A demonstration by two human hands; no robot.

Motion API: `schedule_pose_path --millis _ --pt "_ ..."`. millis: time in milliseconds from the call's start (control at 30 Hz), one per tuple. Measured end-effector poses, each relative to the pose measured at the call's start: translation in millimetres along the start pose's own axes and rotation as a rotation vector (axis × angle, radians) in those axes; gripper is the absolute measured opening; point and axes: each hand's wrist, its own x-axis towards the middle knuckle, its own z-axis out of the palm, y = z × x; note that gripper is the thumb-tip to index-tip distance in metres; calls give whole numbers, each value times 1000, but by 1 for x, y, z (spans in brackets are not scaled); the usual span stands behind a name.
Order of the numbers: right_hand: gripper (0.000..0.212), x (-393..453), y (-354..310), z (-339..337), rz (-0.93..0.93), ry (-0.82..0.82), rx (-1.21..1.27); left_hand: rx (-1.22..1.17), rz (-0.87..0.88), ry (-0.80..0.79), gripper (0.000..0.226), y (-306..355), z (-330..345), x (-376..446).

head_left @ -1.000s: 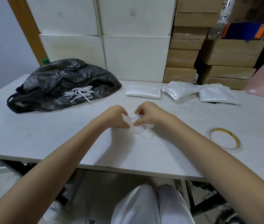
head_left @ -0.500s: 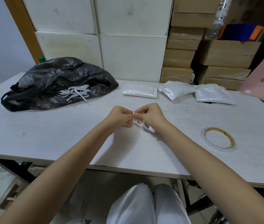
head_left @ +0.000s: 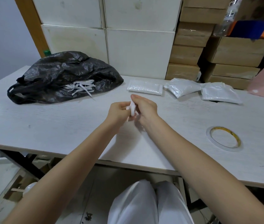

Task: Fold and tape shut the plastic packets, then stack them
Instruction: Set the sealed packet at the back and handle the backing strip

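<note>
Pinching white strip (head_left: 132, 108) between left hand (head_left: 119, 112), right hand (head_left: 145, 109), above table (head_left: 47, 126)

White table (head_left: 47, 126) before stacked white boxes (head_left: 137, 49), brown cartons (head_left: 191, 50), perhaps a bluish wall (head_left: 2, 38).

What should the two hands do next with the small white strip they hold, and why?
Probably drop the white strip onto the black bag, where similar white strips already lie. The left hand and right hand both pinch it above the table, so it looks like peeled tape backing. The packets wait at the far edge.
</note>
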Motion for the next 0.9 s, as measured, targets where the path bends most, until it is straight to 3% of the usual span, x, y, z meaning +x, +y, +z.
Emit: schedule_pose_path --millis 133,300,633,800,900 --pt "7 10 -6 6 -91 -170 -248 73 69 37 22 9 -29 7" --pt "17 19 -13 25 -205 -368 -474 352 120 8 29 19 -70 21" --pt "16 64 -1 115 -359 -338 -552 465 159 240 17 37 -145 66" --pt "10 94 13 146 -537 -287 -671 994 395 231 12 36 -178 98" --pt "9 108 25 156 -664 -293 -756 1284 527 133 8 26 -187 117"
